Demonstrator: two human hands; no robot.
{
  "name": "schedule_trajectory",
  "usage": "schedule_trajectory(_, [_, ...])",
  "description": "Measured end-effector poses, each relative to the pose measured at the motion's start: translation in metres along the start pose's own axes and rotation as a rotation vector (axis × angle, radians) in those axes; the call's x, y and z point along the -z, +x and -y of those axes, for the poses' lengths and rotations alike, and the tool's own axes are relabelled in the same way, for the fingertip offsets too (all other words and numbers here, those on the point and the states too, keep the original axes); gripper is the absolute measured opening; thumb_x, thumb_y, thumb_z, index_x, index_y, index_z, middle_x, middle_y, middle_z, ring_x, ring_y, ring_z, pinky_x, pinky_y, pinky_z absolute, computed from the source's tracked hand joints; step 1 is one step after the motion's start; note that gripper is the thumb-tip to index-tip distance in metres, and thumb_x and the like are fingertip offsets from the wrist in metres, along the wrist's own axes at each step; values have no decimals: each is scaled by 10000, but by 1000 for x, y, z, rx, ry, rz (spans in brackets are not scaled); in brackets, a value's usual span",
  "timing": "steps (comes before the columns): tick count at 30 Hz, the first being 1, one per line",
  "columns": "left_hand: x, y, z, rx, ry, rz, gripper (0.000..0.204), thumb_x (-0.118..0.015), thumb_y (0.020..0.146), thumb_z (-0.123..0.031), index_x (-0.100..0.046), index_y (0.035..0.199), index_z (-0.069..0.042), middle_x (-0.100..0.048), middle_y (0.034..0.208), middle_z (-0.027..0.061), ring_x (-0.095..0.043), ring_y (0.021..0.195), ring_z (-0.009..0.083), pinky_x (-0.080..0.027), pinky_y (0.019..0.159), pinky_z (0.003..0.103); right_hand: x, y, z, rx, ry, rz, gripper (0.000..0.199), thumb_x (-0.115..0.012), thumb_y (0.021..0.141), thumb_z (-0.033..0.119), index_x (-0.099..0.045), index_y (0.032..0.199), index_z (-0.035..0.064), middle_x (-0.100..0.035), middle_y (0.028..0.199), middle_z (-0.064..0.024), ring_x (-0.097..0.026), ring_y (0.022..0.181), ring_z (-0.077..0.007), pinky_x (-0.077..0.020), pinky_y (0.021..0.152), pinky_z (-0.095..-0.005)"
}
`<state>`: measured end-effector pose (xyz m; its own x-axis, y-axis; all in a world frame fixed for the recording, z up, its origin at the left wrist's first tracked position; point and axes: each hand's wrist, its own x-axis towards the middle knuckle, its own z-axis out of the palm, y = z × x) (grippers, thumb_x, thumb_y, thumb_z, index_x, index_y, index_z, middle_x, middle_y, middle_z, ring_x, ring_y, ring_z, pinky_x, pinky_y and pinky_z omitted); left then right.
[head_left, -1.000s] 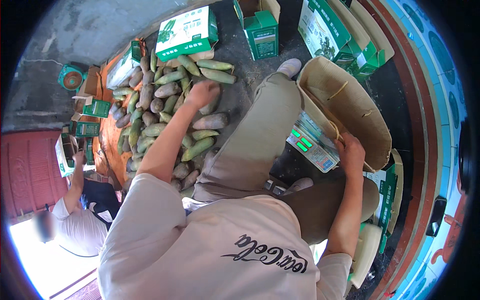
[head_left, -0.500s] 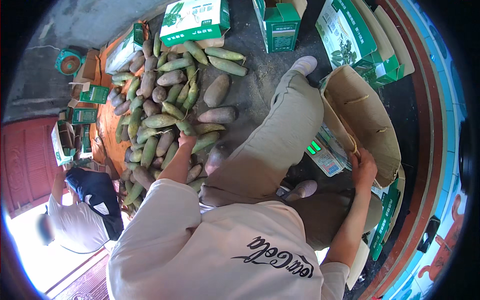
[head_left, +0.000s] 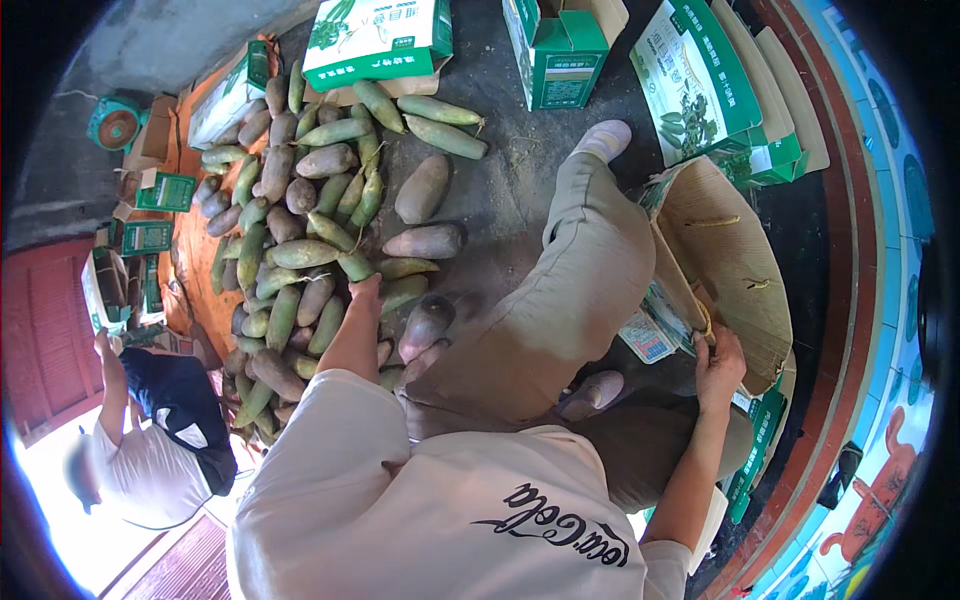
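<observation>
A large heap of green and brownish long vegetables (head_left: 300,250) is spread over the floor (head_left: 510,190), too many and too overlapped to be counted exactly; several dozen can be made out. It lies directly under and beyond the left hand (head_left: 365,290). Four green-and-white cartons are seen standing past the heap, further from the left hand, and about four smaller ones lie to its left along the heap's edge.

One open brown cardboard box (head_left: 725,260), tipped on its side, is seen just above the right hand (head_left: 718,352); its lower rim is gripped by that hand, the fingers being curled closed over the edge. Inside the box a few stray fibres are visible.

The left hand is laid on one green vegetable (head_left: 357,267) at the near edge of the heap; whether the grip is closed round it cannot be told, as the fingers are hidden against the pile.

One other person (head_left: 150,440) is seen crouched well to the left of the left hand, beside the heap. One small round green scale (head_left: 115,122) is set far beyond it, at the top left.
</observation>
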<state>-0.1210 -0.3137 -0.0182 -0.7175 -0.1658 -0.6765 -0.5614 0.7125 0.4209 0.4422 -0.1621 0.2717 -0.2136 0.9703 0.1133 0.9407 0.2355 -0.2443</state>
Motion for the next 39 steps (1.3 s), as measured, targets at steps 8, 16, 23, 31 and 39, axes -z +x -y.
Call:
schedule_trajectory(8, [-4, -9, -19, 35, -110, 263, 328, -746, 764, -201, -575, 1021, -89, -589, 1059, 92, -573, 871, 244, -464, 746, 411, -2, 3, 0, -72, -3, 66, 258, -690, 766, 130, -621, 992, 27, -624, 902, -171, -614, 836, -336, -484, 729, -389])
schedule_trajectory(16, [-24, -69, -43, 111, -318, 299, 321, -731, 783, -206, -578, 1040, -88, -587, 1037, 74, -555, 897, 223, -459, 746, 421, 2, -1, 5, 14, 24, -53, 229, -711, 694, 74, -587, 880, 24, -595, 819, -143, -574, 764, -340, -469, 666, -405])
schedule_trajectory(23, [-25, -33, -48, 166, -89, 292, 491, -702, 811, -330, -473, 1203, -144, -470, 1295, 22, -482, 1057, 256, -412, 775, 417, -2, 3, 9, 5, 21, -20, 195, -705, 688, 91, -579, 827, 39, -571, 762, -128, -563, 744, -329, -455, 651, -411])
schedule_trajectory(31, [-37, -46, -51, 88, -40, 385, 327, -757, 749, -302, -605, 994, -151, -637, 918, 37, -602, 804, 229, -493, 655, 386, 4, 4, 9, -3, 19, -48, 188, -704, 686, 103, -579, 813, 42, -569, 747, -126, -564, 722, -321, -457, 645, -410])
schedule_trajectory(39, [-41, -69, -60, 159, -330, 678, 262, -677, 819, -306, -574, 993, -140, -600, 903, 50, -576, 803, 239, -473, 642, 360, 0, 9, 13, -16, 50, -53, 196, -708, 678, 109, -595, 831, 63, -581, 771, -113, -571, 738, -309, -462, 651, -408])
